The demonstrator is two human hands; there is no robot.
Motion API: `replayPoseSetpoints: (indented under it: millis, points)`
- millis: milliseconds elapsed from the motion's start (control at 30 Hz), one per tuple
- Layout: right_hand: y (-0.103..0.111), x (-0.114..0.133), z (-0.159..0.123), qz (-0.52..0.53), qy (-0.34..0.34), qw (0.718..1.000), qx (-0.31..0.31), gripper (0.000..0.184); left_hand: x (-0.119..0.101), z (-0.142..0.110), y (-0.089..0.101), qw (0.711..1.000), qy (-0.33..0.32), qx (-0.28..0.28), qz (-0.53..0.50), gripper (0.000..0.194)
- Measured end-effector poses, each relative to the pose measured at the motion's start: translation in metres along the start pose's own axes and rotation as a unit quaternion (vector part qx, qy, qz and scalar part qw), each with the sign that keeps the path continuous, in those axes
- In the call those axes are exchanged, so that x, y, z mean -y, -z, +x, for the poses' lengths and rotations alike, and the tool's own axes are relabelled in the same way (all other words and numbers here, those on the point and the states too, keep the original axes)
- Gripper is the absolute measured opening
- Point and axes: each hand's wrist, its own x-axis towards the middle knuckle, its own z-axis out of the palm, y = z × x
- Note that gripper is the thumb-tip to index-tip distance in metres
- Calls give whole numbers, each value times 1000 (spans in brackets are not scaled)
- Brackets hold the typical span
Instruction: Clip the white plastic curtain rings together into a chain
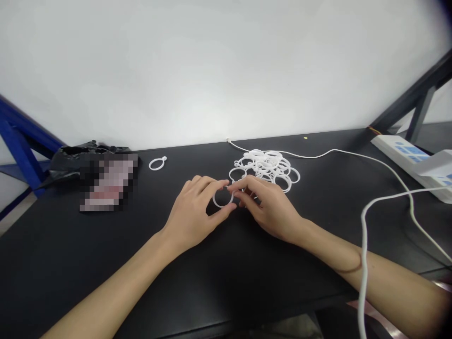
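Note:
A white plastic ring is pinched between both hands just above the black table. My left hand grips its left side with thumb and fingers curled. My right hand holds its right side the same way. Right behind the hands lies a pile of several white rings. One single white ring with a small loop lies apart to the left.
A black plastic bag sits at the far left beside a blurred patch. A white cable runs across the right side to a white power strip. Blue and dark frame bars stand at both edges.

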Motion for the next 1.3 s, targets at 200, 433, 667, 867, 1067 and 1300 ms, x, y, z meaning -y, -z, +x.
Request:
replayPoseSetpoints:
  millis: [200, 433, 667, 867, 1067, 1300]
  points:
    - [2, 3, 0, 8, 10, 1000, -6, 10, 0, -1, -1, 1000, -6, -1, -4, 29]
    - [0, 1, 0, -2, -10, 1000, -11, 14, -1, 1, 0, 1000, 20, 10, -13, 31]
    - [11, -18, 6, -137, 8, 988, -69, 23, 40, 8, 8, 986, 119, -7, 117, 31]
    - [15, -29, 9, -250, 29, 966, -51, 23, 89, 6, 23, 946, 223, -12, 235, 43]
    - [11, -29, 5, -263, 59, 963, 0, 28, 106, -3, 20, 942, 212, -18, 260, 42]
    - [4, -33, 7, -277, 59, 959, 4, 27, 109, -1, 19, 936, 240, 23, 258, 42]
